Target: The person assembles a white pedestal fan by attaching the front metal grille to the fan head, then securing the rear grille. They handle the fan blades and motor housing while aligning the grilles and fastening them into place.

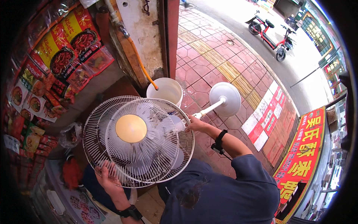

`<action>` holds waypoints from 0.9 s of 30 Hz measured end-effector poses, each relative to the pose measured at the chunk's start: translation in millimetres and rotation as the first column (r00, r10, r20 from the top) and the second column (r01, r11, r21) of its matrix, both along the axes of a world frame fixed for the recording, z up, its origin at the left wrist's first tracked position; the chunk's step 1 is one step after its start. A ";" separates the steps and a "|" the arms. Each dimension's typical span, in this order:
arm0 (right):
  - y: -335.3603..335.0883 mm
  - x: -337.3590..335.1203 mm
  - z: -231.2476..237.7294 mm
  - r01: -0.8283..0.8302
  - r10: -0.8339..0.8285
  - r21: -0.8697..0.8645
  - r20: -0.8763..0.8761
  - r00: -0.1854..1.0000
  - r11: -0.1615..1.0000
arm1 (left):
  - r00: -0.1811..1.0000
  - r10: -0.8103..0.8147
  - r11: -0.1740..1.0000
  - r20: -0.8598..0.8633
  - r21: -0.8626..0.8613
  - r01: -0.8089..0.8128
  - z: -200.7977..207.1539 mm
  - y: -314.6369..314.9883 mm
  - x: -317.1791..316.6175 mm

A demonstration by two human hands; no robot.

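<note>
Before me is a white pedestal fan, its round wire guard [160,112] facing up with a cream cap [131,128] at the centre. Pale blades show through the wires. My left hand [108,177] grips the guard's lower left rim, fingers against the wires. On the opposite side, my right hand [197,124] is closed round the rim, next to the fan's pole [210,108]. The pole runs out tilted to a round white base [225,99] over the paving. Part of the right fingers is hidden behind the rim.
A white bucket [165,89] stands beyond the fan, with an orange hose [143,67] hanging into it. Packaged foods [71,41] fill the left wall. A yellow-lettered red sign [304,149] lines the right side. A red scooter [270,35] is parked on the road.
</note>
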State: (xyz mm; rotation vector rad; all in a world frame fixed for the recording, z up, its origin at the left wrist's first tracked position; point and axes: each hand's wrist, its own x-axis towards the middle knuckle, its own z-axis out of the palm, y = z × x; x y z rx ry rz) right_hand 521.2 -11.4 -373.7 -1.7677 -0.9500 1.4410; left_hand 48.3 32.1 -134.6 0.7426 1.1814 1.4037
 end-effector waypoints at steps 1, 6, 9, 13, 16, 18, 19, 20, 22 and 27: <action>-6.4 -0.6 -1.7 -0.038 0.038 -0.022 0.008 0.999 0.999 | 1.000 0.008 1.000 0.001 -0.006 -0.008 -5.2 -11.2 0.7; -33.2 -0.4 -9.0 -0.039 0.030 -0.045 -0.193 0.981 0.998 | 0.983 -0.120 0.992 0.137 0.055 0.113 -21.3 -59.4 -2.5; -41.4 -0.4 -10.3 -0.090 0.091 0.011 -0.135 0.987 0.996 | 0.984 -0.091 0.996 0.150 0.040 0.086 -29.8 -85.5 -5.0; -50.9 -6.9 1.4 -0.081 0.079 -0.006 -0.138 0.987 0.997 | 0.988 -0.093 0.996 0.124 0.009 0.093 -38.2 -106.9 -16.7; -53.9 -11.4 18.0 -0.089 0.086 -0.009 -0.192 0.978 0.996 | 0.970 -0.171 0.985 0.173 0.044 0.166 -42.9 -109.8 -18.0; -58.9 -17.2 27.9 -0.081 0.087 0.037 -0.241 0.967 0.996 | 0.956 -0.240 0.970 0.167 0.088 0.228 -42.9 -107.9 -13.2; -60.6 -20.9 31.5 -0.098 0.110 0.065 -0.223 0.969 0.993 | 0.953 -0.242 0.969 0.181 0.089 0.229 -41.3 -106.5 -10.1; -61.4 -22.5 35.2 -0.136 0.163 0.137 -0.214 0.963 0.981 | 0.968 -0.214 0.976 0.131 0.062 0.208 -39.0 -104.6 -7.0; -64.4 -25.4 40.0 -0.105 0.121 0.134 -0.118 0.986 0.985 | 0.976 -0.172 0.985 0.132 0.056 0.166 -35.9 -97.9 1.5; -74.2 -28.4 40.6 -0.083 0.090 0.047 -0.152 0.984 0.995 | 0.970 -0.212 0.976 0.115 0.071 0.205 -42.2 -72.7 19.2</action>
